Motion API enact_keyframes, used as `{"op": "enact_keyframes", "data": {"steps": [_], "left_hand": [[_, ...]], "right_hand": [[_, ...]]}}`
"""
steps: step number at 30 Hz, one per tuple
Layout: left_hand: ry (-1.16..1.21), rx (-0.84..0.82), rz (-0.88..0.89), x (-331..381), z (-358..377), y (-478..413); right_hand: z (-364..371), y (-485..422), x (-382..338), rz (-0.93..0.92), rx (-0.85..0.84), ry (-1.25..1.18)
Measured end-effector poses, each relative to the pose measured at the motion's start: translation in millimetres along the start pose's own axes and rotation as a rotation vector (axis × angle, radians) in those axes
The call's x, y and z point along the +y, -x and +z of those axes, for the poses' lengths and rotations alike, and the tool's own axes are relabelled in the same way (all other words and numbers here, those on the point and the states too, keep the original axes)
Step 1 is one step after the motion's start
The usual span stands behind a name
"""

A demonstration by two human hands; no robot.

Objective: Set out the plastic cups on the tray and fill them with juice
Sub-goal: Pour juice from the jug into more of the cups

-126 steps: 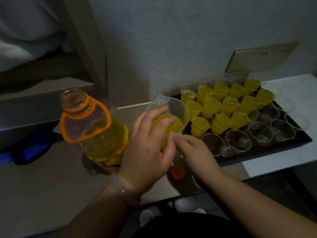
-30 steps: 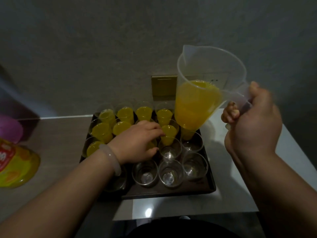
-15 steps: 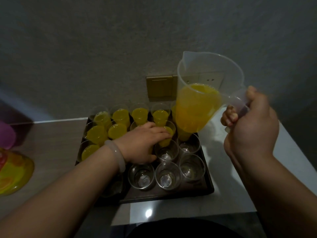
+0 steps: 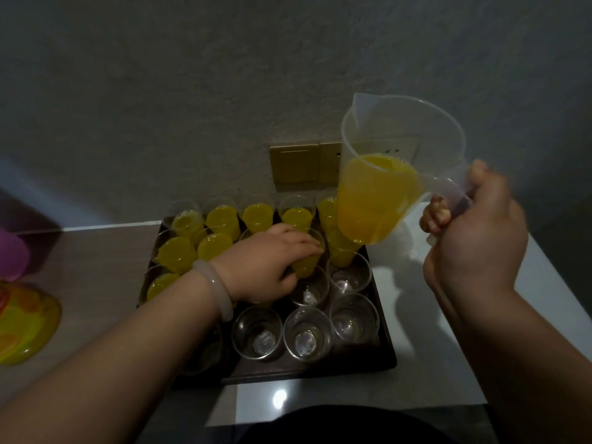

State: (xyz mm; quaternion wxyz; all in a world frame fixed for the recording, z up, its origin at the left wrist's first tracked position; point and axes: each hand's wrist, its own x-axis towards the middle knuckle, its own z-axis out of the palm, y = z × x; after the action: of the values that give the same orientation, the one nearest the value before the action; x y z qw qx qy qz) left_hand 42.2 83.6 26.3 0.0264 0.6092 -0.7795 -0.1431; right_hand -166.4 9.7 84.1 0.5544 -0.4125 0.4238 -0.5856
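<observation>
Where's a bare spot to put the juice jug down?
The white tabletop between the tray and the right hand holding the jug is bare. The brown counter between tray and bottle is free. The tray is packed with cups, the left hand gripping one.

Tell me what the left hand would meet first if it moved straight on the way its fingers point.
The left hand grips a cup of juice. Beyond it, the neighbouring filled cup under the measuring jug probably comes first, though depth is unclear.
</observation>
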Motion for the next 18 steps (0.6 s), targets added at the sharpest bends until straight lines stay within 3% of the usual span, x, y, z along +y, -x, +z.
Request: {"op": "enact_keyframes", "data": {"steps": [3,7,11,18], "left_hand": [[-0.098,0.082,-0.055,10.5,0.4,-13.4],[-0.197,0.065,-0.206,33.2,5.8,-31.1],[-0.222,0.063,-0.303,52.2,13.9,-43.1],[-0.243,0.069,-0.376,70.2,20.0,-53.8]], "right_hand": [[-1.2,-1.1,-0.7,-0.008,0.02,0.004],[-7.0,-4.6,-0.9,-0.009,0.064,0.081],[-11.5,-6.2,-1.4,-0.004,0.147,0.162],[-18.5,-9.2,-1.1,0.025,0.154,0.165]]}}
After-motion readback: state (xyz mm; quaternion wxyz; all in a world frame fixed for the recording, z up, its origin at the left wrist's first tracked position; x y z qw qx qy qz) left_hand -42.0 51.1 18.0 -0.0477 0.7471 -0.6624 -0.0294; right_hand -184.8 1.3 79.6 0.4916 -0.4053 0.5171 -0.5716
